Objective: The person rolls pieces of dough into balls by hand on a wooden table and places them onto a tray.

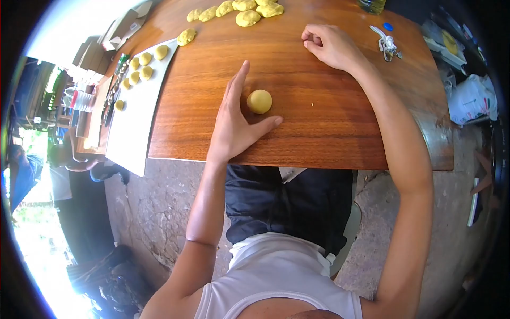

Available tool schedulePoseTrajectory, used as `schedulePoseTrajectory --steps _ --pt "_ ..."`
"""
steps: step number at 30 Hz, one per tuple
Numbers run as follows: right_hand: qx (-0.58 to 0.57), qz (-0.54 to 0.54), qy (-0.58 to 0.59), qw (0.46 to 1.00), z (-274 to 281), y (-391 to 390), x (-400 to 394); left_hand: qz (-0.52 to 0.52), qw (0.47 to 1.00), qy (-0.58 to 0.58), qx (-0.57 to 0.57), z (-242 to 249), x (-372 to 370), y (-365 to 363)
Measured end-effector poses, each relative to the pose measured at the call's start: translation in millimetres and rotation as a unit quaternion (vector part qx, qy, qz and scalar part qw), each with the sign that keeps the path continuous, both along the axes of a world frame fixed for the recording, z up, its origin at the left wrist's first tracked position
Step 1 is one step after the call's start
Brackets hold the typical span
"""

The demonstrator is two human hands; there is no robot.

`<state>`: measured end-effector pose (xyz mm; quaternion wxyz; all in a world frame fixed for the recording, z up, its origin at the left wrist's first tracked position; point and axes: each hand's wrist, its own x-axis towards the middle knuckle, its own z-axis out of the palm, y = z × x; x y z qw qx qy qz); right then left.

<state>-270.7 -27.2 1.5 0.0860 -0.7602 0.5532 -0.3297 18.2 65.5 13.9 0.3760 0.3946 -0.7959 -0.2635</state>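
Note:
A smooth yellow dough ball [260,101] sits on the wooden table. My left hand [234,119] is beside it on the left, its thumb and fingers spread in a wide V partly around the ball. Farther up and to the right, my right hand [330,47] rests at the tabletop with its fingers curled in. Nothing shows inside that curl. Several rough yellow dough lumps [247,18] lie at the far side of the table. Smaller round dough balls [146,73] stand on a white board [130,127] at the left.
The wooden table [319,138] ends just in front of my lap. A white cable [387,42] and a blue cap [388,26] lie at the right, near a glass container [372,5]. Cardboard boxes [95,58] stand at the left. A white plastic bag [473,98] is beyond the right edge.

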Motion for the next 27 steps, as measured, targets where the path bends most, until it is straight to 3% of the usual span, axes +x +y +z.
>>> schedulePoseTrajectory --steps 2,3,5,6,8,9,11,18,20,21,24,26,27 --pt "0.008 -0.001 -0.003 1.0 1 1 0 0.101 0.99 -0.097 0.022 7 -10 5" --pt "0.008 0.0 -0.003 1.0 1 1 0 0.101 0.99 -0.098 0.022 10 -10 6" --pt "0.002 0.003 -0.006 1.0 0 0 -1 0.118 0.984 -0.024 0.134 13 -8 5" --pt "0.003 0.003 -0.006 1.0 1 1 0 0.118 0.984 -0.024 0.134 10 -6 5" --pt "0.009 -0.005 0.0 1.0 2 2 1 0.047 0.987 0.085 0.13 -2 1 4" --pt "0.01 -0.005 0.002 1.0 1 2 0 0.048 0.987 0.086 0.13 -4 4 2" --pt "-0.007 -0.006 0.004 1.0 -1 1 0 -0.003 1.0 0.018 0.012 -7 8 -3" --pt "0.002 0.005 -0.011 1.0 -1 -1 -1 0.056 0.993 -0.075 0.071 5 -4 4" --pt "-0.004 0.009 -0.007 1.0 0 -1 -1 0.013 0.994 0.039 0.105 -6 4 -1" --pt "-0.004 0.009 -0.007 1.0 -1 -1 -1 0.013 0.994 0.039 0.104 -5 6 -3" --pt "-0.017 0.011 -0.005 1.0 0 0 0 -0.03 0.999 -0.023 0.011 -2 4 -1" --pt "-0.004 0.004 -0.001 1.0 2 1 1 0.051 0.99 -0.134 -0.017 4 -7 4" --pt "-0.005 0.005 -0.001 1.0 2 1 1 0.052 0.989 -0.134 -0.018 8 -8 5"
